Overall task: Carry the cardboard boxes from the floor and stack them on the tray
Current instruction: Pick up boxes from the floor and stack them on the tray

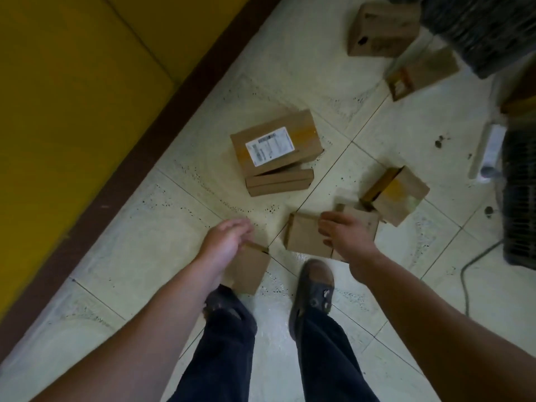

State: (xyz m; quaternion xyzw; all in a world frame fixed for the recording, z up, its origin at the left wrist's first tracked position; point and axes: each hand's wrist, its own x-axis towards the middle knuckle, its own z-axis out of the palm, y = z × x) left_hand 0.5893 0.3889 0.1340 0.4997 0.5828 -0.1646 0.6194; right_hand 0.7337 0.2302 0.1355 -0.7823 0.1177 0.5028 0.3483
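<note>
Several brown cardboard boxes lie scattered on the pale tiled floor. My right hand (345,230) reaches down with spread fingers over a plain box (304,237) just ahead of my right shoe; whether it touches is unclear. Lower left, my left hand (226,242) hovers with loosely curled fingers above a small box (249,269) by my left foot and holds nothing. Farther ahead a box with a white label (278,140) rests on a flat box (280,183). A box with yellow tape (400,195) lies to the right. No tray is in view.
Two more boxes (383,30) (423,72) lie far ahead on the right. A yellow wall with a brown skirting (121,181) runs along the left. A dark grille object (520,198), a white tube (490,149) and a grey cable (467,282) sit at the right.
</note>
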